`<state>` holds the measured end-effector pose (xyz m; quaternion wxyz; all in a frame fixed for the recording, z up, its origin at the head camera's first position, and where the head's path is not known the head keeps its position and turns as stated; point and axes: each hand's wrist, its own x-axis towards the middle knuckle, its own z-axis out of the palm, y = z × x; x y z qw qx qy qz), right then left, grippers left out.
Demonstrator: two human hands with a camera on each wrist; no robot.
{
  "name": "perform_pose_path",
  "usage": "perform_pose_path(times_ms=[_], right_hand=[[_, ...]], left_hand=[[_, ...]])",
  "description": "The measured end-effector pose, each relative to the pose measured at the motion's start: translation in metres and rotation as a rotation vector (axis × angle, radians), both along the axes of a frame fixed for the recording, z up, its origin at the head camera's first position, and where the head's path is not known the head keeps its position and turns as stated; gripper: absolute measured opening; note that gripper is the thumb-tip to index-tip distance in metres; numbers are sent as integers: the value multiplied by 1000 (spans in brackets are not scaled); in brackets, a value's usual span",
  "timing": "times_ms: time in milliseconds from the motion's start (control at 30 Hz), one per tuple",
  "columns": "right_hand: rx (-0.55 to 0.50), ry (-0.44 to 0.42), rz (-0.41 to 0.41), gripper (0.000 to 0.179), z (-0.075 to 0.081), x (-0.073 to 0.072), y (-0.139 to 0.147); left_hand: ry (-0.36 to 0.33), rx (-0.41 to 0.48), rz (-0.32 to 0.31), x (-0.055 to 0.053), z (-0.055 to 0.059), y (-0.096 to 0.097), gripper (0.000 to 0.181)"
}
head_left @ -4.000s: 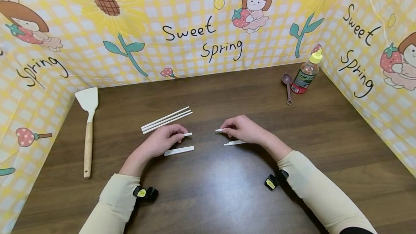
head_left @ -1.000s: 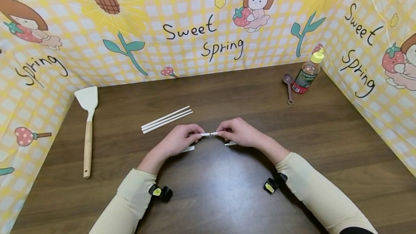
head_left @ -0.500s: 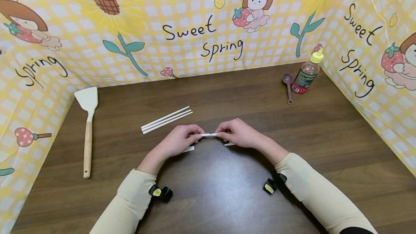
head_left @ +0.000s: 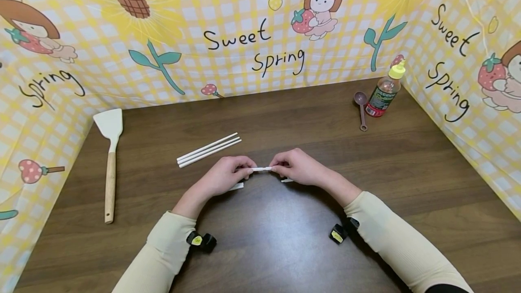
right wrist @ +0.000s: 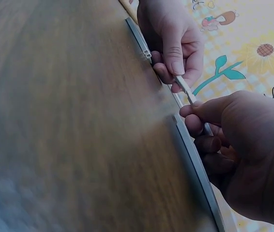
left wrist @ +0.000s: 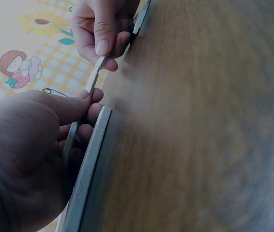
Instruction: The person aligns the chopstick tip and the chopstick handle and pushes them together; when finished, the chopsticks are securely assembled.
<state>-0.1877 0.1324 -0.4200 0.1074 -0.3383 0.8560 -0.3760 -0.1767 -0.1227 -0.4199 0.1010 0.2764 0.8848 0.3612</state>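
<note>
My left hand (head_left: 224,176) pinches a short white chopstick half (head_left: 258,169) between thumb and fingers. From the other side, my right hand (head_left: 300,167) pinches a second chopstick half (head_left: 268,168) by its end. The two halves lie in line, and their facing ends meet at a narrower neck, seen close up in both wrist views; how far one sits inside the other I cannot tell. Under the left hand lie spare chopstick halves (left wrist: 92,157), partly hidden. More halves (right wrist: 193,162) lie below the right hand, mostly covered in the head view.
Three long white chopsticks (head_left: 208,150) lie side by side behind the left hand. A white spatula (head_left: 111,162) with a wooden handle is at far left. At back right stand a yellow-capped bottle (head_left: 383,94) and a brown measuring spoon (head_left: 361,107). Patterned cloth (head_left: 236,71) walls the table.
Four seconds ago the hands were apart, each with its piece; the left hand has since moved right. Over the last second the small gap between the facing ends has closed.
</note>
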Motion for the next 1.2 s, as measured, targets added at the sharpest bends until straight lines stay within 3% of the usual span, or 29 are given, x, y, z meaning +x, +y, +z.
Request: perform_pose_path(times_ms=[700,1200], right_hand=[[-7,55,0,9,-3,1,-4],[1,47,-13,10,-3,3,-6]], left_hand=[[3,-16,9,0,0,1,9],[9,-26,9,1,1,1,9]])
